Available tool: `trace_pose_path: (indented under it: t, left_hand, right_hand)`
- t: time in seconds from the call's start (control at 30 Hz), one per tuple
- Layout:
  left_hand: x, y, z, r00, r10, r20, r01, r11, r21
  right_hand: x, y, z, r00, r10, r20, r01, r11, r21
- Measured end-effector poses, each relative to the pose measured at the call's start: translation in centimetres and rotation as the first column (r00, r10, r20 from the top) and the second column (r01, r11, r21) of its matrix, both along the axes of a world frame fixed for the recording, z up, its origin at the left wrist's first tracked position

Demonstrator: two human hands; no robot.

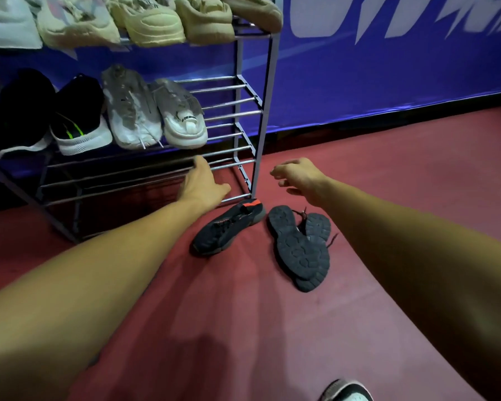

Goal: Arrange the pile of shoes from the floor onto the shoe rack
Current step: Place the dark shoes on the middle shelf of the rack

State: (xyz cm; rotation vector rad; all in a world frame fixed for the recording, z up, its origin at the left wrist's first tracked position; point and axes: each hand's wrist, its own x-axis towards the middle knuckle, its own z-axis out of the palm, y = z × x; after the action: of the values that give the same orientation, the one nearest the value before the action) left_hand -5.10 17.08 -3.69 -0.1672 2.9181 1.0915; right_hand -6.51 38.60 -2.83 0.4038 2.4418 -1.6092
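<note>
One metal shoe rack (268, 111) shows three tiers. There are two grips, the left grip (203, 186) and the right grip (298, 178). Above them, the top tier (252, 36) carries five pale cream shoes (148, 21), the outermost cut off by the frame. The middle tier (229, 111) carries four: two black trainers (21, 111) and two white sneakers (133, 111). Below the grips, the floor (388, 183) holds one upright dark shoe (229, 227) and sole-up dark shoes (298, 250), one or two, unclear. One black-and-white shoe (344, 392) sits nearest the viewer.

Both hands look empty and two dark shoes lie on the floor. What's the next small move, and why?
Probably lower the right hand onto the sole-up shoe and grip it: that hand hovers empty just beyond it, while the left hand sits nearer the upright shoe, and the rack's lower bars show bare space.
</note>
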Motion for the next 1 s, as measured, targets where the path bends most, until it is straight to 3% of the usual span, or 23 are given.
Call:
trace_pose_path:
  t: [0.3, 0.73, 1.0]
  left_hand:
    - [-2.1, 7.7, -5.1, 0.945, -0.244, 0.218, 0.251, 0.968, -0.001]
    - [-5.4, 13.8, -18.0, 0.8, -0.263, 0.539, 0.338, 0.94, -0.043]
    - [-4.3, 15.2, -20.9, 0.709, -0.326, 0.626, 0.351, 0.932, 0.089]
  right_hand:
    - [-0.9, 4.8, -4.6, 0.988, 0.063, 0.141, -0.094, 0.969, 0.229]
    - [-3.0, 8.4, -17.0, 0.906, 0.076, 0.417, -0.276, 0.853, 0.443]
    - [-2.9, 8.9, -19.6, 0.866, 0.099, 0.491, -0.35, 0.82, 0.452]
